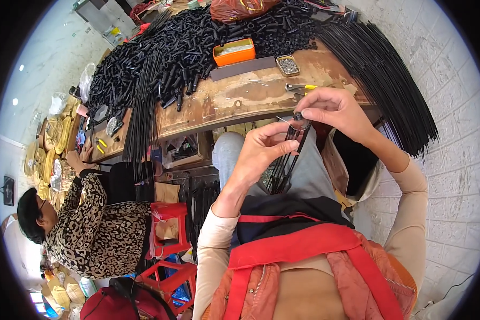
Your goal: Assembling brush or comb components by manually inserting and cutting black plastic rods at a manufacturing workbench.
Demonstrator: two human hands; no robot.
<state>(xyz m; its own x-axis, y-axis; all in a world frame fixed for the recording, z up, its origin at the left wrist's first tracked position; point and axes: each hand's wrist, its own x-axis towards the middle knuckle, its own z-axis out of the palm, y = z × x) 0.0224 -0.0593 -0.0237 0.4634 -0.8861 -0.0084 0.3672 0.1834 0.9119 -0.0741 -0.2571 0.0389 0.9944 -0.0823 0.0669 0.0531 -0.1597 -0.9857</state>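
Observation:
My left hand [261,152] grips a small bunch of thin black rods [287,162] that slant down toward my lap. Over the rods' upper ends, my right hand [333,109] pinches a small black ring-shaped part [298,116] between thumb and fingers. A fine wire sticks out to the left of that part. Both hands are held just in front of the worn wooden workbench [234,101].
A heap of short black tubes [186,42] covers the bench's far side. An orange box [234,52], a small tin of metal bits [288,65] and yellow-handled pliers [300,87] lie nearby. Long black rods [389,80] fan right. Another person in a leopard-print top [96,224] sits left, beside red stools [168,234].

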